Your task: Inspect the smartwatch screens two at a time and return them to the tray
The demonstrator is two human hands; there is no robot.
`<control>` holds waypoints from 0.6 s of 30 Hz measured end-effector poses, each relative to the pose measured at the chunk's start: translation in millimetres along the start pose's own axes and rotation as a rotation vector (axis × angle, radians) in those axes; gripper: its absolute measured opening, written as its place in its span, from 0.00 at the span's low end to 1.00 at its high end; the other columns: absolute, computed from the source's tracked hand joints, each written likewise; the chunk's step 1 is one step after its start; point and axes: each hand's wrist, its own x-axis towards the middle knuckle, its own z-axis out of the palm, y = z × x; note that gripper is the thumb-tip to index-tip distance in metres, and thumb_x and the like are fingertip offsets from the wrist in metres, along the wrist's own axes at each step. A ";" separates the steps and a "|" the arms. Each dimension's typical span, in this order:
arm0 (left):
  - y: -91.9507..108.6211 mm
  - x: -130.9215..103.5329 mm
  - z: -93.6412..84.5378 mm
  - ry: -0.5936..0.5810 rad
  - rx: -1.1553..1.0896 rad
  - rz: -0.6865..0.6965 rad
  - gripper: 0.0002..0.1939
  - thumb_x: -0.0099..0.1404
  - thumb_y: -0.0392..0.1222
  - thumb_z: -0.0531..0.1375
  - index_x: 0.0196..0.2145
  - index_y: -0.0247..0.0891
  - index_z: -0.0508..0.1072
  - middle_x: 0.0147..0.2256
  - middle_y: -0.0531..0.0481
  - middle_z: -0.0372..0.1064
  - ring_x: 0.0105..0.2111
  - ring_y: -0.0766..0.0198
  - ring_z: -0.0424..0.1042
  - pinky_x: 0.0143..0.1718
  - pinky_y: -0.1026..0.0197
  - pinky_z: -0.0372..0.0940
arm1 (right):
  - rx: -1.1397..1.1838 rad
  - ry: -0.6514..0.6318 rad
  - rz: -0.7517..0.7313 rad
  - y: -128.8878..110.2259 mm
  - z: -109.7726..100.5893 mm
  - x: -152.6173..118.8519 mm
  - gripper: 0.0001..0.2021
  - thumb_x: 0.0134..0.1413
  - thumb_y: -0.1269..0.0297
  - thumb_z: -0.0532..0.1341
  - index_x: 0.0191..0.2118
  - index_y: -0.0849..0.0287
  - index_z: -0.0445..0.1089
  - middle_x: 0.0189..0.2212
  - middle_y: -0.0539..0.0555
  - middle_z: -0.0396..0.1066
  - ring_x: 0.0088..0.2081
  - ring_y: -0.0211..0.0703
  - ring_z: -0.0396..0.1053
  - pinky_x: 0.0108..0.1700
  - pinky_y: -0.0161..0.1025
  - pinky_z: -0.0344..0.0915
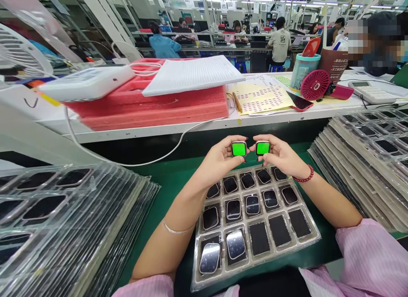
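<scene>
My left hand (223, 154) grips a watch-like device (239, 149) whose square screen glows green. A second such device (263, 148), also lit green, is between the fingers and thumb of my right hand (279, 154). Both are held up side by side, a small gap apart, over the far edge of a clear plastic tray (255, 265). Dark-screened watch units (236, 244) sit in many of its compartments. Three compartments of the near row, at the centre and right, show only black inserts (280, 230).
Tall stacks of filled trays stand at left (95, 229) and right (360, 173) on the green mat (172, 171). A white shelf (178, 129) beyond bears red foam (153, 107), papers (194, 75), a phone (299, 101) and a pink fan (315, 85). A white cable (159, 161) droops below it. People sit farther back.
</scene>
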 end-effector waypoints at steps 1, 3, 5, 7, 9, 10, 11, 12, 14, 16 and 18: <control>0.3 -0.2 0.0 -0.001 0.003 -0.003 0.24 0.54 0.36 0.66 0.49 0.35 0.69 0.38 0.48 0.75 0.34 0.63 0.74 0.39 0.59 0.70 | -0.002 0.001 -0.003 0.2 0.0 -0.1 0.24 0.53 0.71 0.58 0.57 0.60 0.62 0.47 0.58 0.74 0.34 0.37 0.72 0.33 0.34 0.72; 0.7 -0.3 0.0 0.005 0.018 -0.003 0.23 0.55 0.36 0.64 0.49 0.35 0.70 0.37 0.48 0.75 0.31 0.64 0.73 0.39 0.59 0.70 | -0.005 0.008 -0.007 0.5 0.0 -0.4 0.23 0.53 0.71 0.58 0.56 0.60 0.62 0.46 0.58 0.74 0.33 0.37 0.72 0.33 0.35 0.72; 0.7 -0.2 0.2 0.020 0.041 0.006 0.23 0.54 0.36 0.65 0.49 0.35 0.70 0.37 0.48 0.75 0.33 0.63 0.73 0.39 0.59 0.69 | -0.010 0.016 -0.002 0.8 0.0 -0.8 0.24 0.52 0.72 0.58 0.56 0.60 0.63 0.46 0.58 0.74 0.34 0.38 0.73 0.34 0.35 0.72; 0.6 -0.1 0.3 0.024 0.056 0.009 0.25 0.53 0.36 0.66 0.49 0.36 0.70 0.38 0.48 0.74 0.37 0.61 0.74 0.41 0.59 0.68 | -0.007 0.015 -0.003 1.3 0.3 -1.1 0.25 0.50 0.72 0.59 0.56 0.59 0.63 0.47 0.58 0.73 0.37 0.39 0.73 0.35 0.35 0.72; 0.4 -0.2 0.3 0.015 0.044 0.004 0.24 0.53 0.37 0.67 0.48 0.36 0.71 0.37 0.48 0.74 0.37 0.61 0.74 0.40 0.59 0.69 | 0.004 0.005 -0.008 2.0 0.9 -1.0 0.24 0.51 0.72 0.60 0.56 0.59 0.63 0.48 0.58 0.73 0.37 0.40 0.73 0.35 0.36 0.73; 0.2 -0.2 0.3 0.010 0.032 -0.002 0.22 0.54 0.38 0.67 0.47 0.36 0.71 0.36 0.48 0.74 0.35 0.61 0.74 0.38 0.60 0.69 | 0.008 -0.001 -0.008 2.3 1.3 -0.8 0.23 0.52 0.71 0.60 0.56 0.59 0.63 0.47 0.58 0.73 0.37 0.39 0.73 0.35 0.36 0.73; -0.1 -0.4 0.3 0.006 0.020 -0.007 0.20 0.55 0.39 0.67 0.46 0.35 0.71 0.35 0.48 0.74 0.33 0.62 0.74 0.36 0.60 0.69 | 0.011 -0.005 -0.004 2.7 1.6 -0.7 0.22 0.53 0.70 0.59 0.56 0.59 0.64 0.46 0.58 0.73 0.35 0.39 0.73 0.34 0.36 0.73; -0.4 -0.5 0.4 0.004 0.010 -0.010 0.19 0.56 0.40 0.66 0.45 0.35 0.72 0.33 0.49 0.74 0.31 0.62 0.73 0.35 0.60 0.69 | 0.010 -0.006 0.001 2.9 1.8 -0.7 0.21 0.54 0.69 0.59 0.55 0.59 0.64 0.46 0.58 0.74 0.34 0.38 0.72 0.34 0.36 0.73; -1.2 -0.8 0.6 0.002 0.009 -0.002 0.18 0.56 0.39 0.66 0.45 0.35 0.72 0.33 0.48 0.74 0.32 0.62 0.74 0.35 0.60 0.69 | 0.001 -0.001 0.004 2.9 1.8 -0.9 0.21 0.55 0.69 0.58 0.56 0.60 0.64 0.46 0.58 0.73 0.34 0.38 0.72 0.34 0.36 0.73; -2.0 -1.0 0.8 -0.007 0.024 0.017 0.21 0.54 0.37 0.67 0.46 0.35 0.71 0.37 0.47 0.75 0.37 0.60 0.75 0.40 0.59 0.69 | -0.010 0.007 -0.002 2.3 1.2 -1.4 0.23 0.52 0.71 0.59 0.56 0.59 0.63 0.47 0.58 0.73 0.36 0.39 0.73 0.34 0.35 0.73; -2.8 -1.0 1.1 -0.026 0.028 0.026 0.23 0.53 0.35 0.67 0.48 0.35 0.71 0.40 0.46 0.76 0.41 0.59 0.75 0.44 0.58 0.68 | -0.016 0.006 0.000 1.7 0.4 -1.9 0.25 0.50 0.73 0.59 0.57 0.59 0.63 0.48 0.58 0.72 0.38 0.40 0.73 0.35 0.35 0.72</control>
